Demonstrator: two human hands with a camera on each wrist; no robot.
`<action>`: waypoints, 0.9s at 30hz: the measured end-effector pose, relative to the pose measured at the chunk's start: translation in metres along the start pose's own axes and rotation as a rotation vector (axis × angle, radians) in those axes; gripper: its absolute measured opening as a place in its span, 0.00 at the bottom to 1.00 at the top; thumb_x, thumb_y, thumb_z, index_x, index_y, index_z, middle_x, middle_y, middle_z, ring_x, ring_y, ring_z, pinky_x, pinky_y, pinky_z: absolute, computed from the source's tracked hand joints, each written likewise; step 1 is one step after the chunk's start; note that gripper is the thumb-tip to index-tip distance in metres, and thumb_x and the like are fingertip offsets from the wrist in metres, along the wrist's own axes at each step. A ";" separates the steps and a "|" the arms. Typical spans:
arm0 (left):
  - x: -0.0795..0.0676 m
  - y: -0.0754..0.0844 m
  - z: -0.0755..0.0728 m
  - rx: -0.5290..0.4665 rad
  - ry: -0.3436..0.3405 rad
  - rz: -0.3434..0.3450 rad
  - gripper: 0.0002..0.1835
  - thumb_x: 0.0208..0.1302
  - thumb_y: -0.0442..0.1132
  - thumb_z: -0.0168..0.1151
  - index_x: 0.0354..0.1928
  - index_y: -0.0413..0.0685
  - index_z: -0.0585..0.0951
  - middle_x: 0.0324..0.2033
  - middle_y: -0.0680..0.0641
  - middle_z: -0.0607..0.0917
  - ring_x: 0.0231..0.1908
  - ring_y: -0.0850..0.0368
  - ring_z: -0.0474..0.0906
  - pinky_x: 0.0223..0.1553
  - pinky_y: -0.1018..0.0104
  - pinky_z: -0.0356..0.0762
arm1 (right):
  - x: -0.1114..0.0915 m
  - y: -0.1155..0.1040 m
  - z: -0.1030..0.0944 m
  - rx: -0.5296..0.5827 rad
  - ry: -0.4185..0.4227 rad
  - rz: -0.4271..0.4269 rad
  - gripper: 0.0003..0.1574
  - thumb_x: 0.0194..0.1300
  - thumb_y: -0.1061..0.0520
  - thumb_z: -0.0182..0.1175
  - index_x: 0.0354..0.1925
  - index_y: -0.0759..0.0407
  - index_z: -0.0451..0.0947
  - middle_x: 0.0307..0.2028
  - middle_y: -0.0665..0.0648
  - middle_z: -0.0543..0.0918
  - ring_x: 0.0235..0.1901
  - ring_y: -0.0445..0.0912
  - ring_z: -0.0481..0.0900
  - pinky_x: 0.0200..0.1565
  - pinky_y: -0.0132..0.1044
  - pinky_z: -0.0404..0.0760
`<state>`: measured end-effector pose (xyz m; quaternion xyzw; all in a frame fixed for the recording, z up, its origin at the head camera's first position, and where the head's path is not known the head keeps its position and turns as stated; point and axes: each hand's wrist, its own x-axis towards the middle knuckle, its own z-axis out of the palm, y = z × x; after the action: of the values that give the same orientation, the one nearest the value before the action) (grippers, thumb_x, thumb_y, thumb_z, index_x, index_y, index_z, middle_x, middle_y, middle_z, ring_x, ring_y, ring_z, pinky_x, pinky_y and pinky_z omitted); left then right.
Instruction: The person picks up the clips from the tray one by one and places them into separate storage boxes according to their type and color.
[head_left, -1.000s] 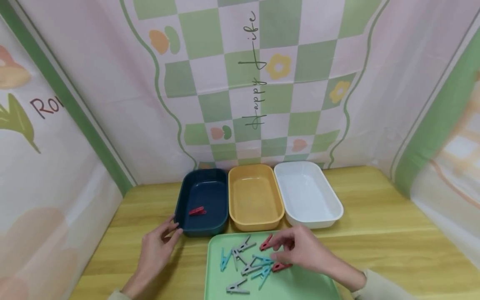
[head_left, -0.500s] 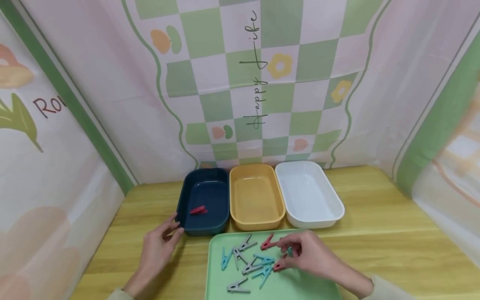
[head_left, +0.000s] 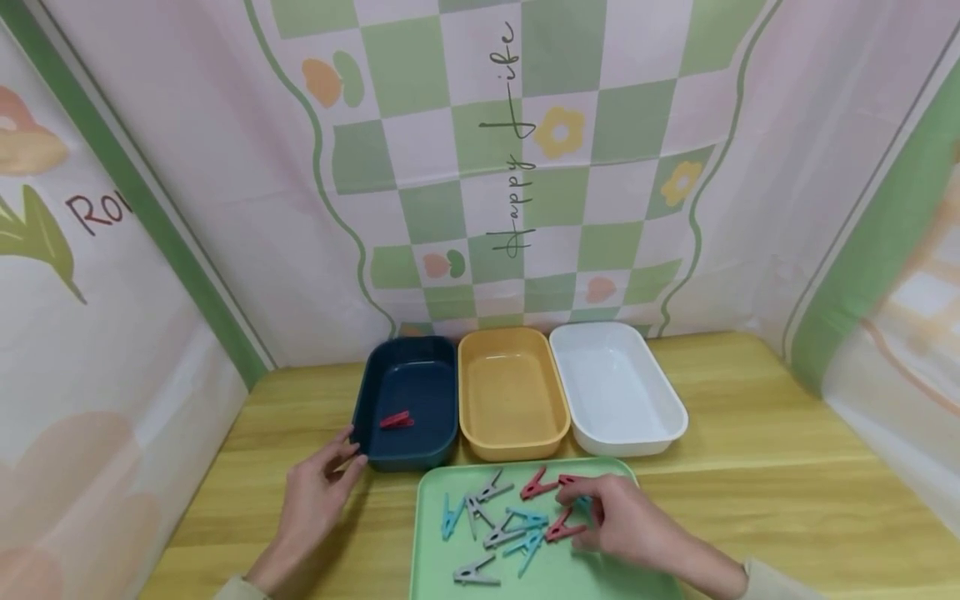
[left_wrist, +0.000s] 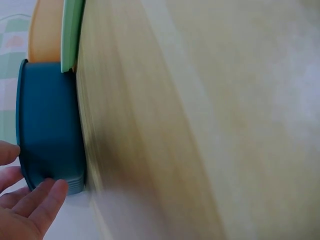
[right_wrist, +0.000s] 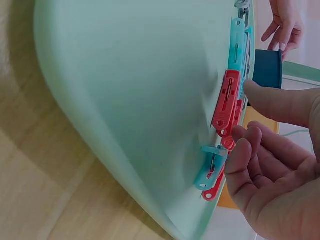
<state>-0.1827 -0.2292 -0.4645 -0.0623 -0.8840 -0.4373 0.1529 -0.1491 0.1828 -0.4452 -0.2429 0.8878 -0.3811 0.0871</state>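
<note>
Clothespin in red (head_left: 557, 532) lies uncovered on the green tray (head_left: 553, 575) as the right hand (head_left: 621, 518), digits apart, shifts rightward over it, apparently still unpicking, while the left hand (head_left: 315, 496), fingers loosely spread, touches the navy bin (head_left: 417, 385) beyond.

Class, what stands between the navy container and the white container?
The yellow container stands between the navy container and the white container, as the head view shows.
</note>
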 end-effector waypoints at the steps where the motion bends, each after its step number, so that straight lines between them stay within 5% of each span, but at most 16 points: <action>1: 0.000 0.000 0.000 0.000 -0.002 0.000 0.15 0.62 0.39 0.64 0.50 0.43 0.80 0.62 0.48 0.73 0.51 0.52 0.79 0.40 0.71 0.83 | 0.000 0.000 0.000 0.000 -0.003 0.005 0.27 0.42 0.61 0.75 0.45 0.56 0.83 0.26 0.47 0.79 0.18 0.35 0.68 0.17 0.30 0.72; 9: 0.000 -0.001 0.000 -0.021 0.002 0.010 0.13 0.61 0.37 0.65 0.47 0.41 0.81 0.61 0.47 0.74 0.50 0.53 0.79 0.39 0.72 0.83 | -0.001 0.003 -0.001 0.005 -0.011 0.055 0.29 0.40 0.63 0.75 0.45 0.55 0.83 0.37 0.47 0.83 0.20 0.38 0.70 0.18 0.32 0.73; 27: 0.001 0.000 0.000 -0.021 0.010 0.018 0.13 0.61 0.36 0.66 0.47 0.41 0.81 0.60 0.46 0.75 0.49 0.51 0.79 0.39 0.72 0.83 | -0.007 0.006 0.003 -0.015 -0.005 0.109 0.26 0.39 0.59 0.77 0.41 0.51 0.84 0.36 0.43 0.83 0.24 0.39 0.72 0.24 0.30 0.73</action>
<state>-0.1836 -0.2292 -0.4645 -0.0697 -0.8781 -0.4453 0.1605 -0.1440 0.1884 -0.4519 -0.1961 0.9023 -0.3685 0.1082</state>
